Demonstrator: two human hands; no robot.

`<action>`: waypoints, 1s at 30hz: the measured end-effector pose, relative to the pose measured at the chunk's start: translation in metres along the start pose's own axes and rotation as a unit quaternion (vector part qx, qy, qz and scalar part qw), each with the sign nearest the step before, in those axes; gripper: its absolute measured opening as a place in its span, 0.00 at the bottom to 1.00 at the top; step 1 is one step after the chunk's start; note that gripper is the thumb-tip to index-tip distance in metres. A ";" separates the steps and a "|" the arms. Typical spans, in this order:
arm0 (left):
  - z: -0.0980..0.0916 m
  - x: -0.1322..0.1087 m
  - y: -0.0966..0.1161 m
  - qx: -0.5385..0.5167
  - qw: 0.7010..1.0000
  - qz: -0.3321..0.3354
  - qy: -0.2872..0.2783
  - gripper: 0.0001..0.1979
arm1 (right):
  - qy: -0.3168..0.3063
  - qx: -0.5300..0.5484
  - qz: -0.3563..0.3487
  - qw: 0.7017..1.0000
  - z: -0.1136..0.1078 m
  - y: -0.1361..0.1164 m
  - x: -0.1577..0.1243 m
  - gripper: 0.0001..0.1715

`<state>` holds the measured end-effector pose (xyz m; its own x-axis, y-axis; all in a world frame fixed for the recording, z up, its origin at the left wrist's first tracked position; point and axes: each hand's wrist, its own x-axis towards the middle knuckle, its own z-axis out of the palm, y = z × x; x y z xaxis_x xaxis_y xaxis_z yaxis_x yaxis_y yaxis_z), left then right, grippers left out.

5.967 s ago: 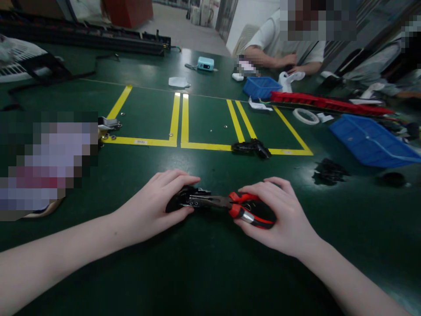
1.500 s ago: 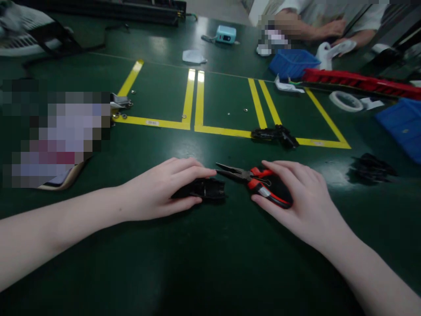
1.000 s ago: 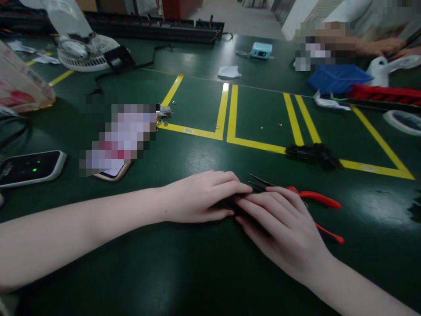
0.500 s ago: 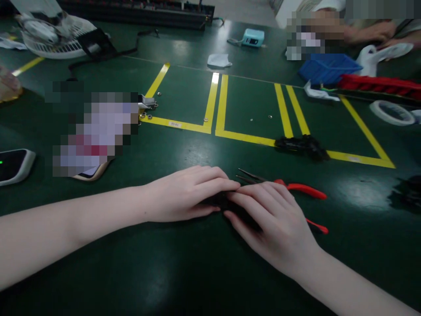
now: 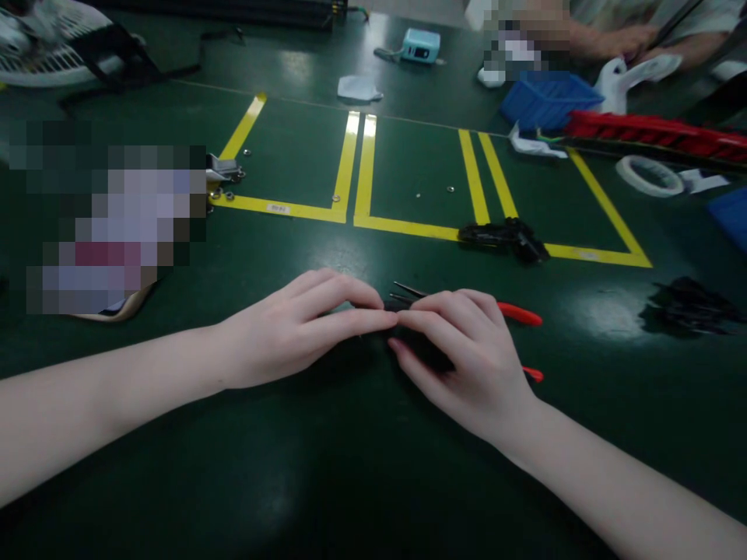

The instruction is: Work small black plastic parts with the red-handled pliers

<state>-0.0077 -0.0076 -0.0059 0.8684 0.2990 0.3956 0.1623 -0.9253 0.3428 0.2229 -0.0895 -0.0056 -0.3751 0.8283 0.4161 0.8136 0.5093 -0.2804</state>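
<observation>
My left hand (image 5: 303,323) and my right hand (image 5: 467,350) meet at the fingertips just above the green table. Both are closed, with bent fingers, around a small black part that is almost wholly hidden by the fingers. My left thumb is out of sight beneath the hand; my right thumb points in toward the left fingertips. Behind the right hand lies a pair of long-nosed pliers (image 5: 519,313) with red handles, its thin metal jaws showing past the fingers, partly open.
Black parts (image 5: 502,236) lie on the yellow tape ahead, and more black pieces (image 5: 692,306) at right. A phone (image 5: 125,303) lies left, near a metal clip (image 5: 225,168) and small rings. Farther back are a blue bin (image 5: 545,99), a tape roll (image 5: 647,176) and another person's hands (image 5: 630,43).
The view has shifted, so the table things appear farther left and higher. My left fingers have moved up over the black part, which is now more hidden. Both hands stay together.
</observation>
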 end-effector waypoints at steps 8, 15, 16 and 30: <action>-0.003 -0.006 0.009 0.028 0.995 0.084 -0.051 0.22 | -0.005 0.003 -0.004 1.000 -0.004 -0.006 0.000 0.07; -0.002 -0.006 0.008 0.052 0.991 0.099 -0.074 0.21 | -0.012 0.046 0.021 0.999 -0.005 -0.008 0.000 0.10; -0.002 -0.006 0.007 0.053 0.991 0.097 -0.073 0.21 | -0.013 0.052 0.027 0.998 -0.005 -0.007 0.000 0.11; -0.002 -0.002 -0.007 0.103 0.993 0.049 -0.013 0.13 | -0.070 0.001 -0.012 0.997 -0.001 -0.001 -0.004 0.09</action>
<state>-0.0112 -0.0015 -0.0067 0.8964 0.2015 0.3947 0.1663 -0.9785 0.1220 0.2243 -0.0937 -0.0062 -0.4525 0.8403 0.2984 0.8032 0.5295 -0.2731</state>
